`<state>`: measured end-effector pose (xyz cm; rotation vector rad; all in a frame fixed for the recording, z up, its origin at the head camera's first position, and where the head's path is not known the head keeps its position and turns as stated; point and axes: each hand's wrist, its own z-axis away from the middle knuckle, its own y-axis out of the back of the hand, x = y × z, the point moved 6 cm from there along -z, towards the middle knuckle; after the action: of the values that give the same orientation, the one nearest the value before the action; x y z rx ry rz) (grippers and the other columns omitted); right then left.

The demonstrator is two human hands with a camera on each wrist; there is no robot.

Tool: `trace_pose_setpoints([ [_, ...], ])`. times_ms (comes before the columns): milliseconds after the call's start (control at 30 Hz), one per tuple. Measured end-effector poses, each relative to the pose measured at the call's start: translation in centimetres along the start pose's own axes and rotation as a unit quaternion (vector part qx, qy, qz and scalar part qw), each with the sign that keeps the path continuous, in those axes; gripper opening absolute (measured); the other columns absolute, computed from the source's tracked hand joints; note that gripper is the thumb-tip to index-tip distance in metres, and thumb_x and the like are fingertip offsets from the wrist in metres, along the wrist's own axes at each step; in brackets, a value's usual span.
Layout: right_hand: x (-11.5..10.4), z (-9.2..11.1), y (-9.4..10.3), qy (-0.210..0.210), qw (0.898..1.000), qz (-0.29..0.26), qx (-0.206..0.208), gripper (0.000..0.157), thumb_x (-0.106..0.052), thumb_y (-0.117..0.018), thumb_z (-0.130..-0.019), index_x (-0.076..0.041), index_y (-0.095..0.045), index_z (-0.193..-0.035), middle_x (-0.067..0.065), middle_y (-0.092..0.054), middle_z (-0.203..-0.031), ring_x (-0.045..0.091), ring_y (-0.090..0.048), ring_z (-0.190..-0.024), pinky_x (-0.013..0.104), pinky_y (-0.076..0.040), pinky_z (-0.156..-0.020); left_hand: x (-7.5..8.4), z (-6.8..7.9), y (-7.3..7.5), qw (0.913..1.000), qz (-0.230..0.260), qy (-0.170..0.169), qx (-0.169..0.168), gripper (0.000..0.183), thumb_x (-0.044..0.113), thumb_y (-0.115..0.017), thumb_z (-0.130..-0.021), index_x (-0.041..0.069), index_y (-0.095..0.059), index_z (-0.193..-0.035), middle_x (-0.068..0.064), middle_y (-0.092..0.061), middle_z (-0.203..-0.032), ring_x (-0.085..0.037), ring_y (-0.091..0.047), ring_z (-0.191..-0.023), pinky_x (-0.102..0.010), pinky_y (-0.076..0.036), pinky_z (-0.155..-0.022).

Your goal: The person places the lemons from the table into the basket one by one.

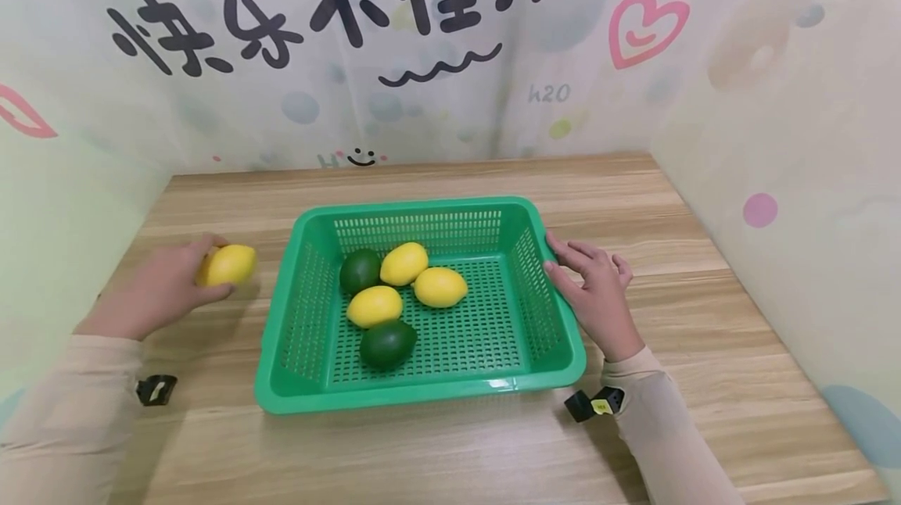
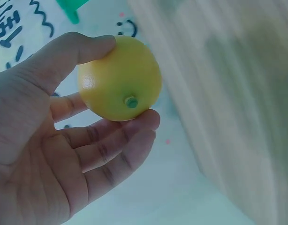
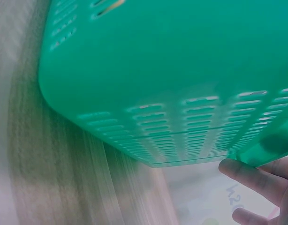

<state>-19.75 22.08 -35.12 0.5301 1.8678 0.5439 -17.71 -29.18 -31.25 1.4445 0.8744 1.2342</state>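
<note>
My left hand (image 1: 165, 286) grips a yellow lemon (image 1: 231, 265) to the left of the basket. In the left wrist view the thumb lies over the top of that lemon (image 2: 120, 79) and the fingers curl beneath it, its green stem end showing. A green plastic basket (image 1: 418, 401) stands mid-table with three lemons and two dark green avocado-like fruits (image 1: 389, 344) in its left half. At the basket's right rim, my right hand (image 1: 594, 294) touches the edge with its fingertips. The right wrist view shows its fingers (image 3: 256, 180) beside the slotted basket wall (image 3: 172, 126).
The wooden table (image 1: 450, 458) runs back to a printed wall cloth (image 1: 450, 122) with large black characters. Side walls close in at left and right. A small black strap piece (image 1: 156, 390) sits by the left wrist, and a black device (image 1: 594, 403) by the right.
</note>
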Motion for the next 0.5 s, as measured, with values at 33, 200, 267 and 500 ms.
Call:
trace_pose_setpoints([
  [33, 0.0, 0.0, 0.0, 0.001, 1.0, 0.0, 0.0, 0.044, -0.016, -0.067, -0.101, -0.004, -0.06, -0.143, 0.02, -0.074, -0.114, 0.039, -0.044, -0.135, 0.068, 0.003, -0.111, 0.0, 0.0, 0.3, 1.0, -0.001, -0.001, 0.006, 0.058, 0.014, -0.081, -0.086, -0.014, -0.051, -0.127, -0.021, -0.065, -0.093, -0.028, -0.056, -0.074, -0.044, -0.047, -0.067],
  [200, 0.1, 0.1, 0.1, 0.002, 1.0, 0.007, 0.002, 0.044, -0.016, -0.067, -0.101, -0.005, -0.06, -0.143, 0.02, -0.074, -0.114, 0.039, -0.045, -0.134, 0.068, 0.002, -0.11, -0.1, 0.0, 1.5, 0.9998, -0.007, 0.006, 0.015, 0.057, 0.017, -0.08, -0.087, -0.009, -0.052, -0.129, -0.023, -0.065, -0.099, -0.029, -0.056, -0.079, -0.044, -0.046, -0.068],
  [267, 0.1, 0.2, 0.1, 0.002, 1.0, 0.008, 0.002, 0.044, -0.015, -0.067, -0.101, -0.004, -0.06, -0.143, 0.02, -0.074, -0.115, 0.04, -0.045, -0.134, 0.069, 0.001, -0.11, -0.1, 0.0, 1.7, 0.9999, -0.007, 0.01, 0.012, 0.058, 0.019, -0.08, -0.087, -0.009, -0.052, -0.13, -0.022, -0.065, -0.099, -0.029, -0.056, -0.08, -0.043, -0.046, -0.069],
  [500, 0.1, 0.0, 0.0, 0.001, 1.0, 0.0, 0.0, 0.044, -0.016, -0.067, -0.101, -0.005, -0.06, -0.143, 0.02, -0.074, -0.117, 0.039, -0.045, -0.135, 0.068, 0.002, -0.11, 0.3, -0.2, 2.1, 0.9998, -0.012, 0.009, 0.01, 0.058, 0.018, -0.079, -0.087, -0.011, -0.052, -0.129, -0.023, -0.065, -0.102, -0.029, -0.056, -0.081, -0.044, -0.046, -0.069],
])
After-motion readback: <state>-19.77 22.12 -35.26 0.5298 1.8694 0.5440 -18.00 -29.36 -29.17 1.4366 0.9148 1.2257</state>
